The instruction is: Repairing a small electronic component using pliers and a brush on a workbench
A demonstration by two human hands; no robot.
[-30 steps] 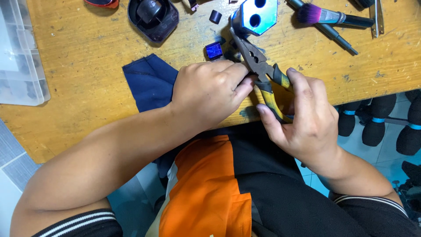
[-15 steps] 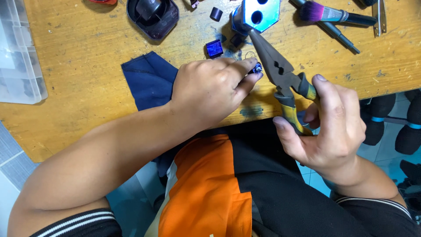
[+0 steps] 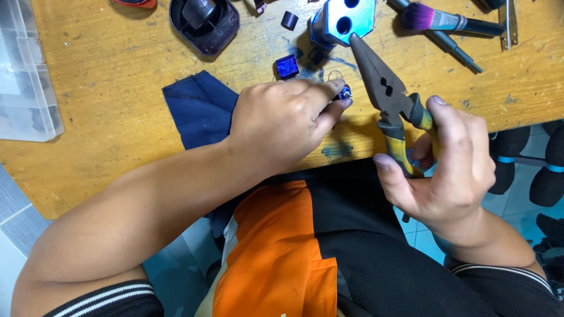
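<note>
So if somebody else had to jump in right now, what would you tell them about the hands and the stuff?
Left hand: pinches a small blue part at its fingertips, over the wooden table.
Right hand: grips the pliers by the handles, jaws shut, tip pointing up toward the blue block with two holes, not touching the small part.
Nearby: dark blue cloth, another small blue piece, purple brush.
Done and left: pliers not on the part yet.

one pliers [image 3: 388, 97], one brush [image 3: 437, 20], one blue cloth [image 3: 200, 108]
</note>
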